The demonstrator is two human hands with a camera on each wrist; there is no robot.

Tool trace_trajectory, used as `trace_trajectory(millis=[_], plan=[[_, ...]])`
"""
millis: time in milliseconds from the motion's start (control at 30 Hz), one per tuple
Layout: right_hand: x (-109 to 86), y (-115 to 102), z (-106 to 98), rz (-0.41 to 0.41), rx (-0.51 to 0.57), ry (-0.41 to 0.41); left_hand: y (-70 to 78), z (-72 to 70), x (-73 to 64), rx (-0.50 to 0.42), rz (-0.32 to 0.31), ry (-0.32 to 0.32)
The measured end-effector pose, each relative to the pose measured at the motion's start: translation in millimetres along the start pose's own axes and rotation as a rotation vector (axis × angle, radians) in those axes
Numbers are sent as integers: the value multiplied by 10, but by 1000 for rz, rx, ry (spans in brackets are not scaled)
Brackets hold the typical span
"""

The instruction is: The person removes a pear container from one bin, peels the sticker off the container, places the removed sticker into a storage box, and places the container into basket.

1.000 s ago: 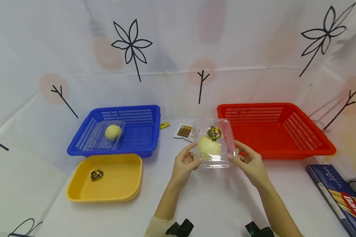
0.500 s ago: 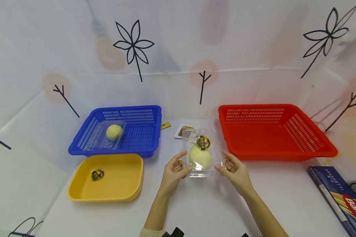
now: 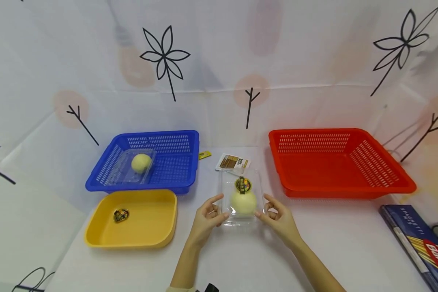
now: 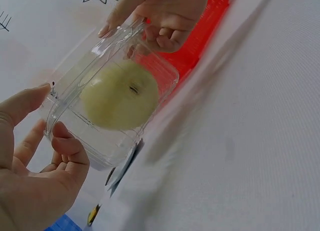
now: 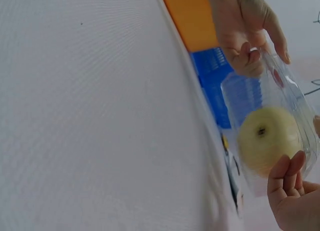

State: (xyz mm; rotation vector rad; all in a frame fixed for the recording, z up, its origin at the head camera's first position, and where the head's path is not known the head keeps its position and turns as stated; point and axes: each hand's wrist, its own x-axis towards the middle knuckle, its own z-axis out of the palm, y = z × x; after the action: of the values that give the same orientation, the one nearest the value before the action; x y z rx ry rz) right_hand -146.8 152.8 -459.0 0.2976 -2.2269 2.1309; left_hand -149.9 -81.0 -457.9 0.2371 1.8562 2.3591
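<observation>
Between my two hands is a clear plastic clamshell box [image 3: 254,183], its lid shut. A pale yellow-green round fruit [image 4: 120,98] sits inside, its small dark stem spot facing the wrist cameras. On top of the box shows a round dark label [image 3: 243,185] with a strip. My left hand [image 3: 205,221] pinches the box's left edge between thumb and fingers. The right edge is pinched by my right hand [image 3: 280,221]. The box is raised over the white table, as the wrist views show from the side.
Back left, a blue basket [image 3: 173,174] holds another clear box with a pale fruit. Before it, a yellow tray [image 3: 146,227] contains a dark round label. A red basket [image 3: 325,170] stands back right, a blue spaghetti box [image 3: 412,231] far right. Small packets [image 3: 231,162] lie behind the box.
Both hands have drawn the clamshell box toward me, down and to the left, away from the red basket. The packets behind it show more fully now.
</observation>
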Motion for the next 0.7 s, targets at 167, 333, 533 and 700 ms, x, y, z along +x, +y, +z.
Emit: trace_trajectory(millis=[167, 333, 533, 700], plan=[[-8, 52, 20, 13, -30, -12, -49, -29, -19, 3, -16, 15], [-17, 82, 36, 13, -43, -17, -74, -41, -57, -7, -30, 31], [-37, 110, 40, 12, -54, -19, -117, -55, -81, -2, -53, 40], [-53, 156, 41, 19, -57, -32, -153, -68, -100, 1, -71, 41]])
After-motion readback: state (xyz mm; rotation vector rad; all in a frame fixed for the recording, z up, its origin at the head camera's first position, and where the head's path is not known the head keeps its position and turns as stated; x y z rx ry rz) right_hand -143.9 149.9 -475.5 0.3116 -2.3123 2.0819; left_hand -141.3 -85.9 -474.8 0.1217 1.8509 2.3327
